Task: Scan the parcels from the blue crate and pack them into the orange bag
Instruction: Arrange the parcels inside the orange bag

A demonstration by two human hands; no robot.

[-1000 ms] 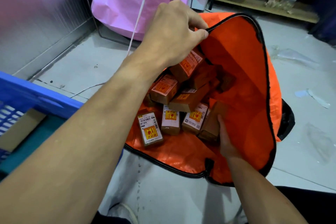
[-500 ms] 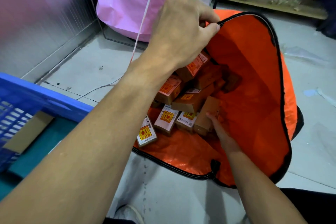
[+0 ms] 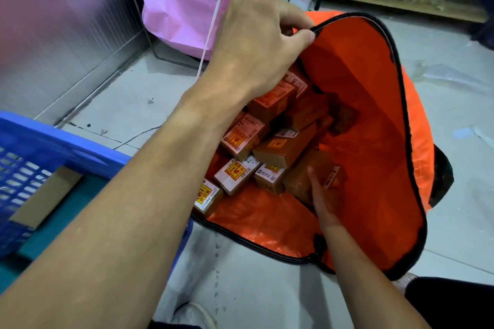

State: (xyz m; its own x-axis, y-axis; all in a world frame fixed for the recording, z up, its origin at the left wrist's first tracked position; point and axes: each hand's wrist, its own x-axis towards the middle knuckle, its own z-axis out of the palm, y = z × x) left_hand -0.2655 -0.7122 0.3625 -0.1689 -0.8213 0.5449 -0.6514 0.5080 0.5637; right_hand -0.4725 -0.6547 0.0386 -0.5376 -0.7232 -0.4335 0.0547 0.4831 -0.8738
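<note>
The parcel [image 3: 300, 181] sits low in the orange bag [image 3: 374, 141], close to the near edge, and my right hand [image 3: 324, 203] has it. My thumb lies on its near side and my fingers seem to wrap the far side. I call that a hold, though the fingers look blurry. I think this is the packing step, with the parcel being set down in the bag.

Off to my left, by my arm, is the blue crate [image 3: 66, 141]. I can see a flat bit of cardboard [image 3: 45, 197] in it, but I cannot tell if more parcels wait there.

A bit deeper in the bag are the other parcels [image 3: 283, 147], a loose heap of small brown boxes with yellow and red stickers. The one in my hand touches the right end of the front row.

Past the heap, my left hand [image 3: 256, 43] pinches the black zip edge [image 3: 355, 17] and lifts it, so the bag's mouth gapes wide. Behind that stands a pink bag [image 3: 192, 0].

Next I think I should let go gently, so the heap does not slide. Then I should pull my right hand out and reach over to the crate.
</note>
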